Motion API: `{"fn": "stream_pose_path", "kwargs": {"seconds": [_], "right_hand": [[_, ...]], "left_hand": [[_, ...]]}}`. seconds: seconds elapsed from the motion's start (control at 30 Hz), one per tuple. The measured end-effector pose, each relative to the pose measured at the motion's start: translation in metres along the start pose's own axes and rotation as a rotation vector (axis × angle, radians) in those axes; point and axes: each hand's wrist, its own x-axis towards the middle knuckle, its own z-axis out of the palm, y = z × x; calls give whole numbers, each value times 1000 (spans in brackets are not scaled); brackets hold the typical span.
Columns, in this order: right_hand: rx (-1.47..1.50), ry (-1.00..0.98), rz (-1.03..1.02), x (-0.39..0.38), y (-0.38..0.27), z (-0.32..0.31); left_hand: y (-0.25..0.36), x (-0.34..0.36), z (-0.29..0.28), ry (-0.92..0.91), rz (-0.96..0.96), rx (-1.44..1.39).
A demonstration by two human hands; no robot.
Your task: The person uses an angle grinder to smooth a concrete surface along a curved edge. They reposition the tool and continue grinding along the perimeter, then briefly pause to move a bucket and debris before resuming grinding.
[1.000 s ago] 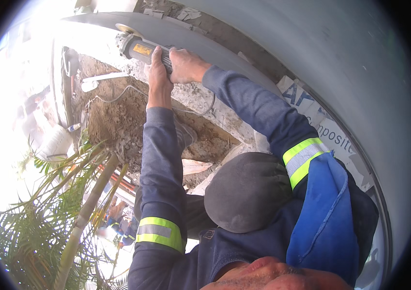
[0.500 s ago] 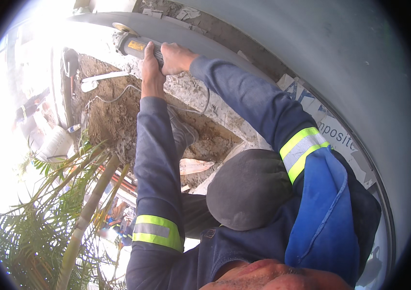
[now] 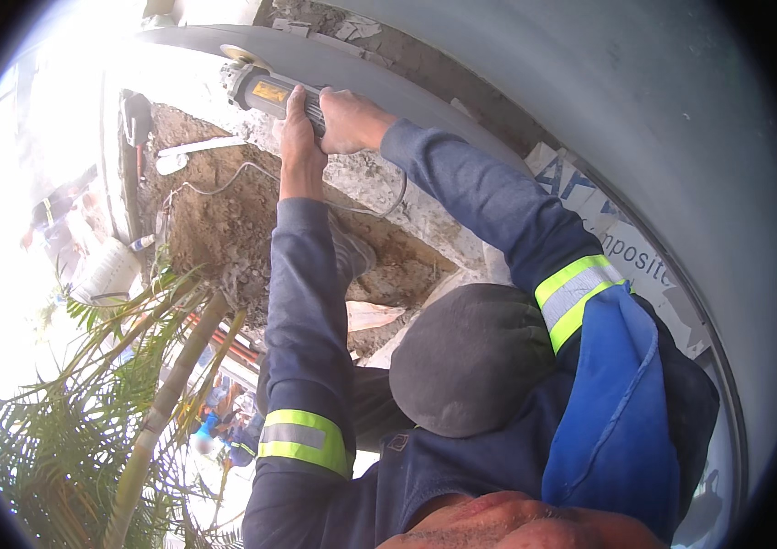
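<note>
An angle grinder [image 3: 280, 99] with a grey ribbed body and a yellow label is held out at arm's length, toward the upper left. My left hand [image 3: 300, 137] is wrapped round the near side of its body, with the thumb up along it. Beside it, my right hand [image 3: 350, 121] is closed round the rear end. At the grinder's head, a pale yellowish disc [image 3: 242, 56] lies by the edge of a curved grey panel [image 3: 324, 60]; I cannot tell whether they touch. A thin cord [image 3: 386, 209] loops below the hands over the rough ground.
A dusty pale ledge [image 3: 379, 178] borders dug soil [image 3: 210, 215]. A white bucket [image 3: 107, 273] and a palm plant [image 3: 164, 393] are at the left. A large smooth grey surface [image 3: 644, 101] curves along the right. My shoe [image 3: 353, 254] is near the soil.
Both hands and the grinder have shifted slightly right and down, closer to me. My grip on the grinder stays the same.
</note>
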Motion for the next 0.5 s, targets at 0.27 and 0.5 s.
{"fn": "stream_pose_path", "kwargs": {"seconds": [0.27, 0.5], "right_hand": [[2, -25, 26, -3, 3, -1], [27, -26, 15, 15, 3, 5]], "left_hand": [[-6, -5, 1, -35, 35, 4], [-4, 15, -7, -12, -2, -54]]}}
